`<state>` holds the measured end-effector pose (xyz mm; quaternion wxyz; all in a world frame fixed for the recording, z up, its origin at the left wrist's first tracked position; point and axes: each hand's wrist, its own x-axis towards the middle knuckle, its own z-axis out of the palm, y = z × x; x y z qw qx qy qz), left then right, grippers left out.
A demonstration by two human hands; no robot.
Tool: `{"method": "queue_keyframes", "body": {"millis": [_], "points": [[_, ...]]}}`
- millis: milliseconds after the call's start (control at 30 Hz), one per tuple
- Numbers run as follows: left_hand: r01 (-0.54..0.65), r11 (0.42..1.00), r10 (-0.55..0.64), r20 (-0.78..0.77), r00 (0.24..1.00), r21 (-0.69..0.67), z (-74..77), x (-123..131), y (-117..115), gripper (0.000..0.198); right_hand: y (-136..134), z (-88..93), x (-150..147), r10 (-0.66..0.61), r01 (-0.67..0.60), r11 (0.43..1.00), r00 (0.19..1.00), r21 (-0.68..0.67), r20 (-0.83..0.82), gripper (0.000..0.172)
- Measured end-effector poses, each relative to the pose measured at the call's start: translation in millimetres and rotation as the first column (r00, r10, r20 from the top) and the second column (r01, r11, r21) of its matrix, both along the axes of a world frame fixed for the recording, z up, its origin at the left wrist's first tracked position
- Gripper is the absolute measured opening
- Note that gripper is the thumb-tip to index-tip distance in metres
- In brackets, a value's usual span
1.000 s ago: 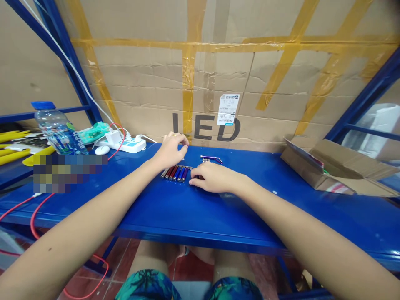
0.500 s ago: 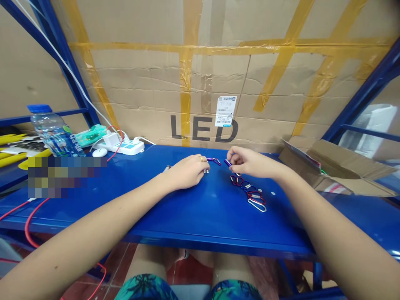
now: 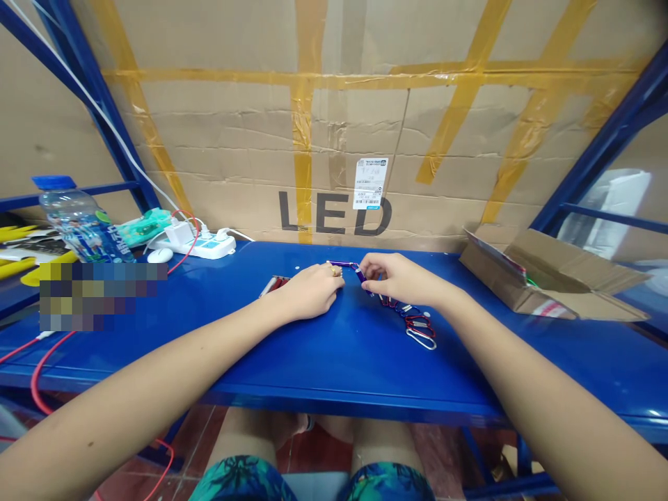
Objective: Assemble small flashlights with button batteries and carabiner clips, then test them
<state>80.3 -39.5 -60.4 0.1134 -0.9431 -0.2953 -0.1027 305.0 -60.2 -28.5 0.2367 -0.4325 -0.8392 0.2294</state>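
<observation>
My left hand is closed on the blue tabletop, its fingers around a purple carabiner whose far end sticks out to the right. My right hand pinches another purple carabiner between thumb and fingers, close against the end of the first one. From the right hand a chain of linked carabiners trails toward me, with red and blue ones and a silver carabiner at its end. More carabiners, red and silver, lie partly hidden behind my left wrist.
An open cardboard box sits at the right. At the left are a water bottle, a white power strip with plugs and a red cable. A big taped carton stands across the back.
My right hand has moved left with its purple carabiner, which now meets the one at my left hand. The red and silver carabiners behind my left wrist show more.
</observation>
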Motion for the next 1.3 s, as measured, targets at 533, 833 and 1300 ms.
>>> {"method": "queue_keyframes", "body": {"millis": [533,833,1300], "points": [[0.084,0.97,-0.068,0.076,0.995,-0.227,10.9,-8,-5,0.02,0,-6.7,-5,0.034,-0.034,0.999,0.999,-0.012,-0.023,0.009],[0.034,0.984,-0.021,0.073,0.997,-0.176,9.2,-6,-4,0.019,0,-8.6,-10,0.068,-0.069,0.996,0.997,-0.061,-0.026,0.01],[0.081,0.978,-0.01,0.343,0.939,-0.194,14.3,-4,-14,0.009,5,-11.0,-5,0.144,-0.142,0.989,0.988,-0.039,0.056,0.019]]}}
